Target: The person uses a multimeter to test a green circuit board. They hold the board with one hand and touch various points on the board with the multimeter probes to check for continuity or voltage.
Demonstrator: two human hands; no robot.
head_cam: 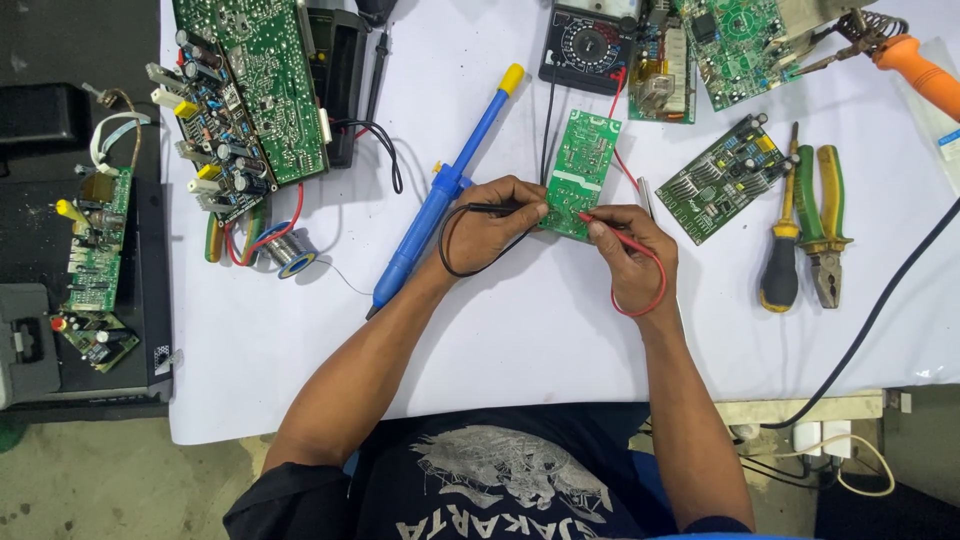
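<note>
Left hand fingers: the left hand (pixel 492 228) has its fingers closed around a thin black test probe (pixel 500 208), tip laid on the lower left edge of the small green rectangular circuit board (pixel 577 175).
Right hand fingers: the right hand (pixel 628 252) pinches a thin red test probe (pixel 606 227) between thumb and forefinger, its tip touching the board's lower right corner.
Board: lies flat on the white table sheet (pixel 540 340), solder side up, its near end just between the two sets of fingertips, the far end pointing away towards the black analogue multimeter (pixel 587 45).
Leads: a black lead loops by the left wrist, a red one curls round the right hand; both run up to the meter.
Step in hand: by the look of it, probing two points on the board.
Next move calls for: steady tips and a glance up at the dial, I judge.
Nearby: long blue desoldering pump (pixel 440 190) just left of the left hand; green-handled pliers (pixel 825 225) and a black-and-yellow-handled screwdriver (pixel 783 240) well to the right.
</note>
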